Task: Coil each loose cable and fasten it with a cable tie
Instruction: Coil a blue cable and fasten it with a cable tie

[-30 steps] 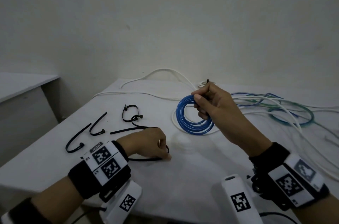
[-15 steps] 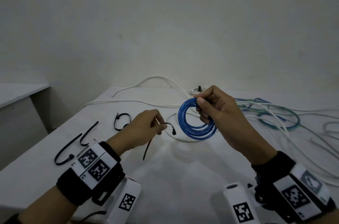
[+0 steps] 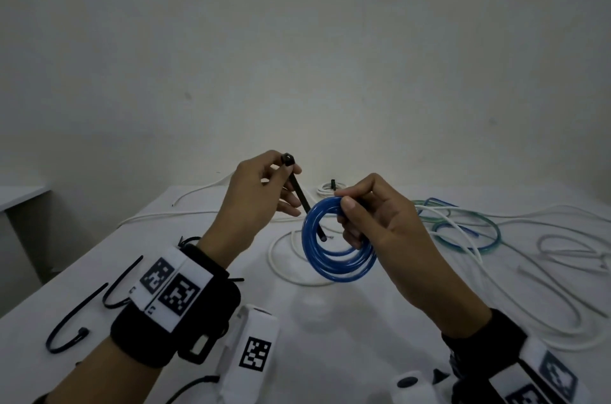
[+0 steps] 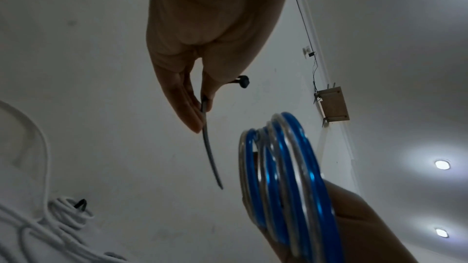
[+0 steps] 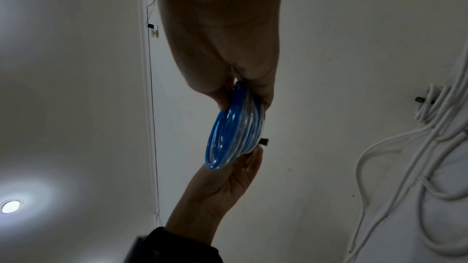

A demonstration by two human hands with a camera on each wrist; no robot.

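a bare indoor workroom: plain white wall, white table, recessed ceiling lights.

A plain pale wall rises behind the white surface. At far left stands a second white ledge. Recessed ceiling lights glow overhead, and a small wooden box hangs near a thin wire.

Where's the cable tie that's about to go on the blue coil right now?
In the head view it's mid-frame above the table: the left hand pinches the cable tie, its tip pointing into the blue coil held by the right hand.
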